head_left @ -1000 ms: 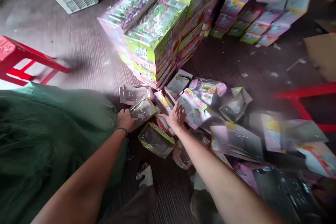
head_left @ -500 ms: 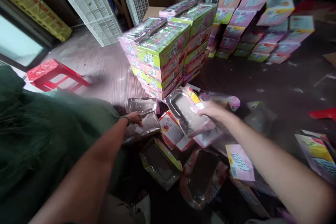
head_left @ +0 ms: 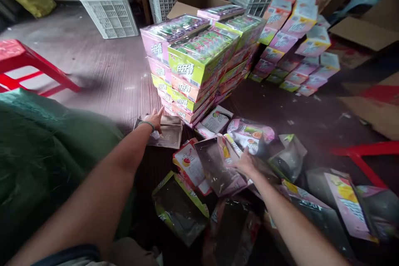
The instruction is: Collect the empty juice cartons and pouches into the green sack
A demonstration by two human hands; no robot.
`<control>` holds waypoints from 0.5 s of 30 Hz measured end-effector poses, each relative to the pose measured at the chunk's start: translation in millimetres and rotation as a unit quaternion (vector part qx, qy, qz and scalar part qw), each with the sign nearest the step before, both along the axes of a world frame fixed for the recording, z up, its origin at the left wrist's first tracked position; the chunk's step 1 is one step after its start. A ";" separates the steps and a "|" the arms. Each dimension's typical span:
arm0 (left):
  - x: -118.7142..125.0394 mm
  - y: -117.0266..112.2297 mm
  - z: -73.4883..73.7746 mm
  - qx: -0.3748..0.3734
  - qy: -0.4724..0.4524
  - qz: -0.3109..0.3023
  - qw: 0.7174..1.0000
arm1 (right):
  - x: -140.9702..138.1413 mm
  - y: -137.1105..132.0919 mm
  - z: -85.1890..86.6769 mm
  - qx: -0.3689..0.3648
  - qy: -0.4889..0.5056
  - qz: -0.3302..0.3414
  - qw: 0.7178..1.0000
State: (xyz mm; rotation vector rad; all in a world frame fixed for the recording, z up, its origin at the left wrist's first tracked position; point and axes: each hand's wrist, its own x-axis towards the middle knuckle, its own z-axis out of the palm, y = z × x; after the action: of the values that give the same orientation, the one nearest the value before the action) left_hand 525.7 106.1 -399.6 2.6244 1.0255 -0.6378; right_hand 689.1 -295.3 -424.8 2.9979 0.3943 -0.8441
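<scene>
My left hand (head_left: pixel 155 119), a dark band at its wrist, is over a flat clear-topped package (head_left: pixel 171 135) on the floor. Its fingers are spread and close around nothing; whether they touch the package I cannot tell. My right hand (head_left: pixel 246 163) grips the pink side of a clear-windowed packaging box (head_left: pixel 213 164), thumb and fingers on its edge. That box lies tilted over a red-and-white printed box (head_left: pixel 190 160). Beside my right hand is a pink package with fruit pictures (head_left: pixel 249 131). A green-edged windowed box (head_left: pixel 181 205) lies nearer me.
Stacked candy boxes (head_left: pixel 202 60) stand ahead, with more stacks (head_left: pixel 289 41) behind right. Red stools (head_left: pixel 34 62) flank both sides. A green sack (head_left: pixel 59 145) bulges at left. White crates (head_left: pixel 106 4) and open cardboard boxes (head_left: pixel 364 35) are farther back.
The windowed box under my right hand has come down onto the pile. My left hand has moved forward and its fingers have spread. The view has shifted.
</scene>
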 end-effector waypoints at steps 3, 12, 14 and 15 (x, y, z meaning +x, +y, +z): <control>-0.6 11.2 -14.3 -0.035 0.012 -0.015 0.999 | -7.8 -4.9 7.9 -0.018 0.011 -0.020 1.000; 16.4 32.4 -31.1 0.022 0.051 -0.112 0.992 | -40.9 -13.5 37.4 0.032 0.095 -0.056 0.993; 14.1 30.5 -37.6 -0.017 0.063 -0.095 0.993 | -60.9 -4.0 37.5 -0.002 0.044 -0.030 0.999; 11.0 27.5 -41.1 -0.032 0.074 -0.078 0.994 | -70.5 1.5 35.0 -0.025 0.007 -0.009 1.000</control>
State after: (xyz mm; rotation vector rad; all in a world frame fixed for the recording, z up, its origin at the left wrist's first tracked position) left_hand 536.8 133.6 -440.6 2.6516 0.8289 -0.8959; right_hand 618.6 -293.9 -389.9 2.9565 0.3408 -0.8622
